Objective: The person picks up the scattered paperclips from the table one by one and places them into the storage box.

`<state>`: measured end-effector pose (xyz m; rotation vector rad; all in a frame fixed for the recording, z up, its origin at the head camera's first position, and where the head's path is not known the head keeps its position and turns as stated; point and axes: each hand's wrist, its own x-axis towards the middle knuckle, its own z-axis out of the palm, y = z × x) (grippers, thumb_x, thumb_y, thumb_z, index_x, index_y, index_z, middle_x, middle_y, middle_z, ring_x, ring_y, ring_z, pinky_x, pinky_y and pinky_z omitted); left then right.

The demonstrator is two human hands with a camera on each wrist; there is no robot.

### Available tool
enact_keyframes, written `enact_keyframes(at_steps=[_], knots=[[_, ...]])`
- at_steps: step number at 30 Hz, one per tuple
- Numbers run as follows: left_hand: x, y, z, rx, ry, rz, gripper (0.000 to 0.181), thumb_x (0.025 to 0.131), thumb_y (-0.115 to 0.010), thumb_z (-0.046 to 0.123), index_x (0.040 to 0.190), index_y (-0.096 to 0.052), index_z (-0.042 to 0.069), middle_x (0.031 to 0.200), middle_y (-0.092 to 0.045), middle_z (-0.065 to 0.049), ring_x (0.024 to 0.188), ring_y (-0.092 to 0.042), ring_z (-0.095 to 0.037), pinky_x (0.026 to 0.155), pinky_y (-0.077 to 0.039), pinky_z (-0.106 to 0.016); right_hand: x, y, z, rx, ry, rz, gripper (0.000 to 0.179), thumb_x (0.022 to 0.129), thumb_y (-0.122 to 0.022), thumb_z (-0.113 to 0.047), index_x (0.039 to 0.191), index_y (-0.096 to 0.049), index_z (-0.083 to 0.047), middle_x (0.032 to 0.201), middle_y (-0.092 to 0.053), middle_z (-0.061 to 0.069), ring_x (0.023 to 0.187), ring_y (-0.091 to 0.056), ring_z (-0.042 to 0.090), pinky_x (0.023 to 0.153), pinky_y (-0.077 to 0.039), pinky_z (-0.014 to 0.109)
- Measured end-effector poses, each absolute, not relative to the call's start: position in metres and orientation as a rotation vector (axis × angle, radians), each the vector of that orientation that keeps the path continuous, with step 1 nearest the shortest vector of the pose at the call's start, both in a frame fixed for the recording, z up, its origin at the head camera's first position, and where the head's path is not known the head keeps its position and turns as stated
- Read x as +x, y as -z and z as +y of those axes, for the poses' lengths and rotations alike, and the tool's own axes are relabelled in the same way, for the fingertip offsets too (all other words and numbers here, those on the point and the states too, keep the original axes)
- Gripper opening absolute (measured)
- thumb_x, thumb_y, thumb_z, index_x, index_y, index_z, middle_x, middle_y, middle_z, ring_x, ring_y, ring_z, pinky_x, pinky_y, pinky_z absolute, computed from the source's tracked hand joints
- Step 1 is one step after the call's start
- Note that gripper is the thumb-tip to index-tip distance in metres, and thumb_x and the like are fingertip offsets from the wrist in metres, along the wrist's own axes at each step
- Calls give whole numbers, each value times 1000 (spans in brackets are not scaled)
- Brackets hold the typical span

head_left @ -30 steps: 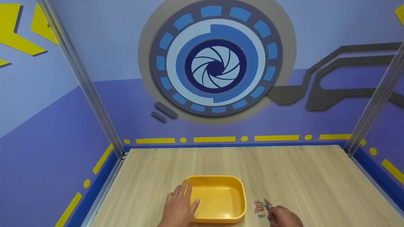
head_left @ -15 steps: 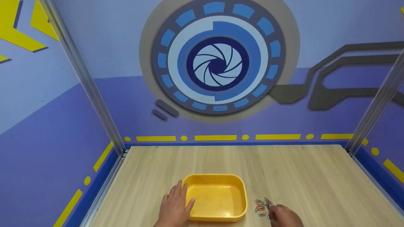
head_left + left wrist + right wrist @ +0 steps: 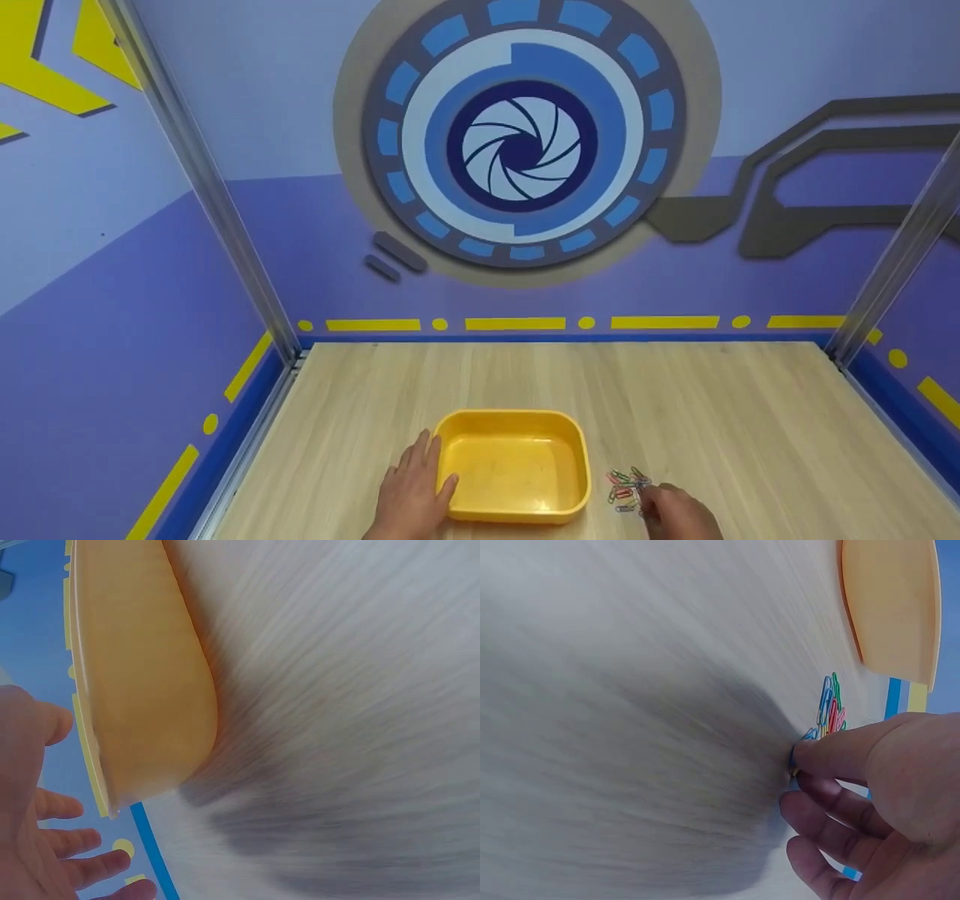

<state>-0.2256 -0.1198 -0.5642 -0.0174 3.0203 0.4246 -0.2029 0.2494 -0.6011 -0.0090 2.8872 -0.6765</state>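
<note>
Several coloured paperclips [image 3: 624, 493] lie against and just left of the right grip [image 3: 680, 513].

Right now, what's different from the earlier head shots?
The left hand shifted left, overlapping the yellow tray less. No new grip or release is clear. The right hand stayed at the paper clips; tray and clips look unmoved.

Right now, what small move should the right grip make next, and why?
I'd likely raise the right grip slightly, straight up: it appears to pinch a paper clip at the edge of the pile of clips. That pile lies between the grip and the yellow tray, so a sideways drag could sweep other clips along.
</note>
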Motion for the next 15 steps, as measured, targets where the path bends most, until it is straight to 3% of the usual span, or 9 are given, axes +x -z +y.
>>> enact_keyframes(at_steps=[15], knots=[[-224,570,-130,173,-480,2991,73,86,-49,55,144,-27,18,152,-23,-2,133,-32,-26,98,-32,-58,-201,600,249,29,695,2885,11,78,-68,-8,74,-63,-17,66,-50,-3,58,-46,11,50,-36,24]])
